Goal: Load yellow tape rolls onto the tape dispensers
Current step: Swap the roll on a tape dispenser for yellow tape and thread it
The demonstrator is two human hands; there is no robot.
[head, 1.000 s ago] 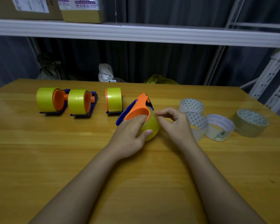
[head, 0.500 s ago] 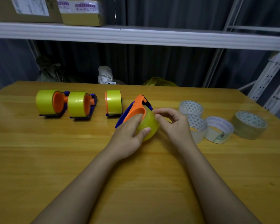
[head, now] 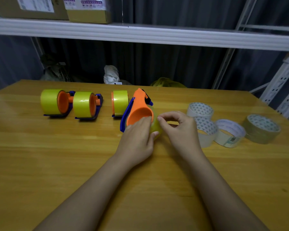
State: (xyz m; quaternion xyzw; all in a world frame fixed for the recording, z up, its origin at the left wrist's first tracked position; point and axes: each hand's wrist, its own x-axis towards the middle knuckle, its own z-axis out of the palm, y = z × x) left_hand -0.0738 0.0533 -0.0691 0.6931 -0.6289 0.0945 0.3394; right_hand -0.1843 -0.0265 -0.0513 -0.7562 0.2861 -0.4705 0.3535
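**Both hands on the fourth dispenser at frame centre**

Head view: the left hand [head: 137, 139] curls round the yellow tape roll [head: 155, 125] seated on the orange-and-blue dispenser [head: 138, 110], just right of centre on the wooden table [head: 57, 155]. The right hand [head: 178, 129] has fingers curled, thumb and forefinger pinching at the roll's edge. Three loaded dispensers [head: 83, 105] stand in a row in the left middle. Four pale tape rolls [head: 228, 132] lie at the right, beside the right hand
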